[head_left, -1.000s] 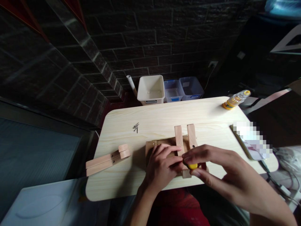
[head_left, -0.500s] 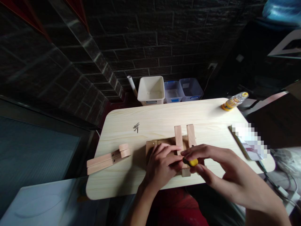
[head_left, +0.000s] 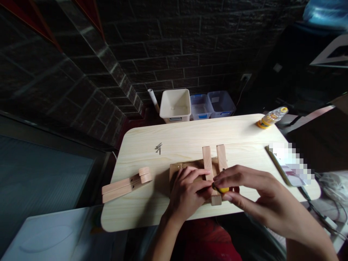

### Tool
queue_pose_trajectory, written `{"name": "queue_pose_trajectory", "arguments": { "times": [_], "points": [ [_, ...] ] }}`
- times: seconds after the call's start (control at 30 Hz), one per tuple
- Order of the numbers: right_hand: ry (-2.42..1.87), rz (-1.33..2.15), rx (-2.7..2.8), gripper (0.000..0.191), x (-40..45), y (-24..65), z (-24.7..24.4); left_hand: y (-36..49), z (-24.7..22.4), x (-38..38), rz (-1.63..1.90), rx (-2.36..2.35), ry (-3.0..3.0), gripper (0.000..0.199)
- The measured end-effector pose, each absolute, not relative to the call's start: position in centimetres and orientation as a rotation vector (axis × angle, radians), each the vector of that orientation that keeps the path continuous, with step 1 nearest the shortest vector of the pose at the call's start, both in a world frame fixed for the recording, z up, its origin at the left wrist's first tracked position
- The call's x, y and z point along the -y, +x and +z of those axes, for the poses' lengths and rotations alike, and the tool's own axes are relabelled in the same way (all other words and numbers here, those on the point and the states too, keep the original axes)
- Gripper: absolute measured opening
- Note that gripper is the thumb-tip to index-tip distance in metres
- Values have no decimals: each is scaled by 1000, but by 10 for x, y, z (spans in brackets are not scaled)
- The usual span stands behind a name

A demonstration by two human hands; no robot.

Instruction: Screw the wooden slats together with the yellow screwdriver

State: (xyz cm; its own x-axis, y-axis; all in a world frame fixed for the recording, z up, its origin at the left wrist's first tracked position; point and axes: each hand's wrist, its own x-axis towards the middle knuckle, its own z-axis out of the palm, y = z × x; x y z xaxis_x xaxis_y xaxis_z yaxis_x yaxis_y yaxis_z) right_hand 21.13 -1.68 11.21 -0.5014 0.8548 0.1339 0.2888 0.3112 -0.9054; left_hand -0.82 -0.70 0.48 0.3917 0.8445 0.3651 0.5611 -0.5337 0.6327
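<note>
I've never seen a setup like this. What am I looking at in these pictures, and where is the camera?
There is no machine here: a person works bare-handed. Every picture comes from one head-worn camera looking forward and down.

The right hand pinches a yellow-and-black handle; whatever lies below it is hidden. The left hand lies over a brown box and touches a wooden strip; a second strip lies beside it.

Elsewhere on the pale table are two wooden pieces side by side, a small pile of dark, thin pieces, a clear bottle with a yellow cap, and a flat device, partly pixelated.
</note>
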Motion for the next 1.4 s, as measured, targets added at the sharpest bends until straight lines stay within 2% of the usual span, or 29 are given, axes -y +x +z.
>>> {"name": "queue_pose_trajectory", "arguments": {
  "times": [0.33,0.6,0.77,1.4],
  "points": [
    [-1080,1191,1918,38,21,215,115,-8,4,6,933,-1205,2267,8],
    [-1055,1225,1906,20,18,214,112,-8,3,6,932,-1200,2249,8],
    [-1084,1186,1901,26,18,216,111,-8,3,6,929,-1211,2249,8],
    [-980,1256,1897,24,17,211,116,-9,7,7,929,-1200,2250,12]
  ]
}}
